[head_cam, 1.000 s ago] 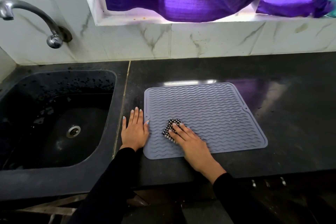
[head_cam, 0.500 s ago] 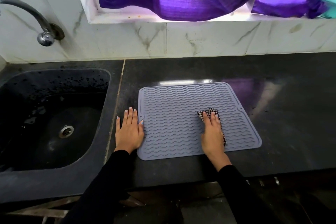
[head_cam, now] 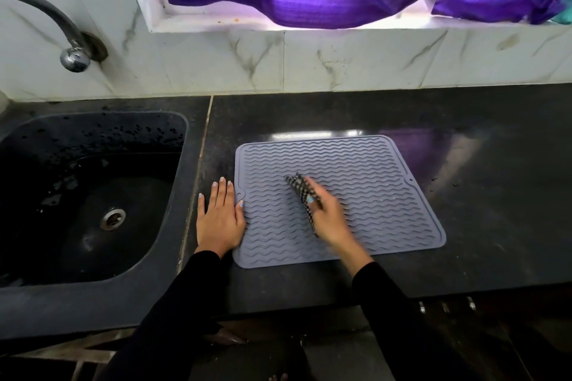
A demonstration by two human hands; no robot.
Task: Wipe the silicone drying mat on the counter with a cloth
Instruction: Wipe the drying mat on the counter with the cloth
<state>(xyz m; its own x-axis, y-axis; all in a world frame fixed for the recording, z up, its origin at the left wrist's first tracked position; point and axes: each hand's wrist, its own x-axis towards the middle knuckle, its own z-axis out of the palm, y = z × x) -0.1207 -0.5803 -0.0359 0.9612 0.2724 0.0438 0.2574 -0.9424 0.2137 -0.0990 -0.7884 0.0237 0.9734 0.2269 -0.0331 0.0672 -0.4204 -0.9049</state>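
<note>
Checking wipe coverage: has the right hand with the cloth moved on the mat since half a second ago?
Yes. The right hand has swept the cloth leftward, from the drying mat's right half to near its middle.

Single view: head-worn wide-angle camera, stood at near edge of counter, faced forward and steeply down. Close range: both forearms entered from bottom of frame. Coverage ran from sink at left across counter to right, tiled wall and window ledge at far edge. Straight lines bowed toward frame borders. No second view.
</note>
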